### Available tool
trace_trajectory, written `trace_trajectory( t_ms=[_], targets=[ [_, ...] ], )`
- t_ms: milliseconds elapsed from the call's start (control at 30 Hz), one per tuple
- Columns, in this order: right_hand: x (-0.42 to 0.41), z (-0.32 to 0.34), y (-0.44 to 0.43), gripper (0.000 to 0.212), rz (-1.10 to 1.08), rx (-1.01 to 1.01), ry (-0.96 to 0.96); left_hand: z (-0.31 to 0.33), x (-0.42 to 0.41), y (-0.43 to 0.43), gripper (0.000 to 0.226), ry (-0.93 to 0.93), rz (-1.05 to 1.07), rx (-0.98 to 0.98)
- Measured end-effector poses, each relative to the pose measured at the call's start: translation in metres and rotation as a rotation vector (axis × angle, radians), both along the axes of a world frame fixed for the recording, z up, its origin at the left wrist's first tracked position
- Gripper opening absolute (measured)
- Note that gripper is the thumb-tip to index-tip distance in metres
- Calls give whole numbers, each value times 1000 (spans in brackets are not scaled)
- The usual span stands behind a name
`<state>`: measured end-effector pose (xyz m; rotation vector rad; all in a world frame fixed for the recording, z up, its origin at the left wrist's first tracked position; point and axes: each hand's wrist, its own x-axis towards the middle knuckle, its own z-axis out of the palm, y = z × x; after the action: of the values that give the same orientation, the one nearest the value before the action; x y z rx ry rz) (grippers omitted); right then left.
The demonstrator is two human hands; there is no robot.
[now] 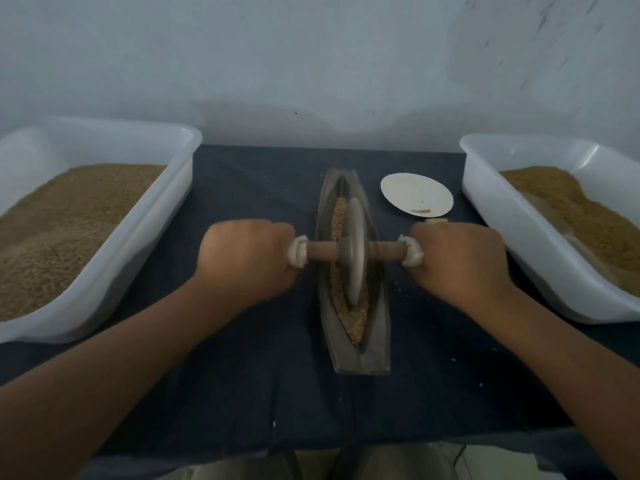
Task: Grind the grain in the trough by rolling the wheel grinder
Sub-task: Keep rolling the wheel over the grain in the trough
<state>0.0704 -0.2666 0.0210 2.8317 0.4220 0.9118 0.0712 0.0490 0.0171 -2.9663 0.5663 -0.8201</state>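
A long, boat-shaped metal trough (375,344) lies lengthwise in the middle of the dark cloth, with tan grain (356,322) along its groove. The wheel grinder (355,251), a grey disc on a wooden axle, stands upright in the groove about mid-length. My left hand (247,259) grips the left end of the axle, which is wrapped in white cloth. My right hand (457,261) grips the cloth-wrapped right end. Both fists sit level on either side of the trough.
A white plastic tub (166,216) heaped with grain stands at the left, and a second white tub (512,237) with grain at the right. A white paper plate (415,194) lies behind my right hand. A pale wall rises just behind the table.
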Motion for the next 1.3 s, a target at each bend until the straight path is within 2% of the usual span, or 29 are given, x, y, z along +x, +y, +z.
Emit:
trace_trajectory(
  t_ms=[167, 333, 433, 533, 667, 767, 933, 1067, 1167, 1300],
  targets=[
    [59, 2, 13, 43, -77, 61, 18, 14, 72, -15, 38, 82, 105, 19],
    [44, 24, 17, 39, 7, 53, 103, 9, 57, -11, 39, 137, 121, -11],
    [1, 18, 7, 46, -12, 18, 133, -2, 16, 4, 42, 23, -5, 21],
    [-26, 7, -1, 42, -6, 59, 131, -4, -2, 8, 36, -82, -139, -46],
    [13, 2, 6, 40, -64, 76, 99, 5, 42, -7, 41, 4, 27, 68],
    [58, 7, 17, 38, -149, 98, 132, 21, 82, -19, 37, 81, 125, 55],
    [49, 12, 13, 41, -143, 98, 295, 24, 62, -20, 40, 63, 120, 73],
    [-13, 5, -2, 42, -36, 74, 193, 4, 2, 1, 40, -81, -60, -1],
    [-25, -1, -5, 42, -5, 128, 231, -1, -5, 3, 42, -151, -126, -39],
    [22, 4, 9, 45, -101, 92, 154, 10, 50, -9, 42, -8, 22, 38]
  ],
)
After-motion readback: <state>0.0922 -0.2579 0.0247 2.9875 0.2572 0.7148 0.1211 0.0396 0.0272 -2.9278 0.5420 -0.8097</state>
